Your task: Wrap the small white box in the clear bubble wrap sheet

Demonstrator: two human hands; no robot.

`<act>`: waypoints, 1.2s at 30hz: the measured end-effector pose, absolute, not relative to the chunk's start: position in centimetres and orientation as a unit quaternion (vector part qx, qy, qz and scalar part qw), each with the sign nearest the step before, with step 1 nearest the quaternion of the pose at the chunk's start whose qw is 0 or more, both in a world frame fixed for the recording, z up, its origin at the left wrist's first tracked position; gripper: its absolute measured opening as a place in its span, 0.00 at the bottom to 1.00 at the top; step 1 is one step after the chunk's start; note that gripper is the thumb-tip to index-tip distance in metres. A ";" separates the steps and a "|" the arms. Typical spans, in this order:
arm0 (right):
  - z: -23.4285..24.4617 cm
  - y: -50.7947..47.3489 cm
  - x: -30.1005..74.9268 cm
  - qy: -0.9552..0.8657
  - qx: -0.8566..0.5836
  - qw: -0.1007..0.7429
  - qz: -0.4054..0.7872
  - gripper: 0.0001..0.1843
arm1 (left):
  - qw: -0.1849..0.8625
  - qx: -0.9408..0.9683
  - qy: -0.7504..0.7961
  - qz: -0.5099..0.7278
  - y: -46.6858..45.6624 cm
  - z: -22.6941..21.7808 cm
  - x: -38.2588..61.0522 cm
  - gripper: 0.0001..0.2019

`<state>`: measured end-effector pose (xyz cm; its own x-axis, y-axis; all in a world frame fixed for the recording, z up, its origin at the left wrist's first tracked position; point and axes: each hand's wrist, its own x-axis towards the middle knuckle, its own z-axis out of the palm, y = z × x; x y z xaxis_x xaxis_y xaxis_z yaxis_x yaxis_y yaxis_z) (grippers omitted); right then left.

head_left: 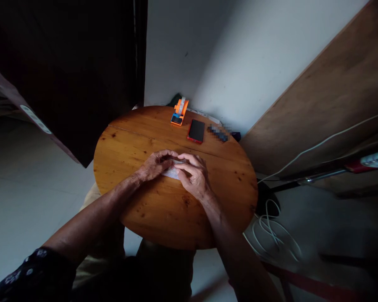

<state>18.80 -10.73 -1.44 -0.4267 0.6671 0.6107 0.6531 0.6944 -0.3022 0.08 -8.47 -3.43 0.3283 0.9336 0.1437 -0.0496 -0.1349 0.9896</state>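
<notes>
A small whitish, wrinkled wrapped piece (pixel 172 172) lies low over the middle of a round wooden table (pixel 164 218). Its exact kind is not clear, and fingers cover much of it. My left hand (pixel 156 165) is closed on its left side, thumb over the top and fingers curled along the far edge. From the right, my right hand (pixel 193 174) pinches it with bent fingers and thumb. The fingertips of both hands nearly meet above its far edge.
Toward the table's far edge stand an orange tape dispenser (pixel 177 119), a dark flat device with a red edge (pixel 196 131) and a blurred dark object (pixel 218 132). A white wall (pixel 189 50) rises behind. White cable (pixel 267 226) lies coiled on the floor at right.
</notes>
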 end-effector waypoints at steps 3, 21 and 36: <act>-1.3 -10.9 18.9 -0.846 -0.388 0.365 0.012 0.09 | 0.538 0.607 0.371 0.452 -8.6 -3.3 0.1 0.14; -0.8 -11.0 18.9 -0.844 -0.384 0.373 0.004 0.09 | 0.429 0.690 0.378 0.445 -8.1 -3.4 -0.2 0.07; -0.7 -11.1 19.0 -0.843 -0.378 0.382 0.015 0.10 | 0.432 0.688 0.377 0.445 -8.3 -3.2 -0.2 0.08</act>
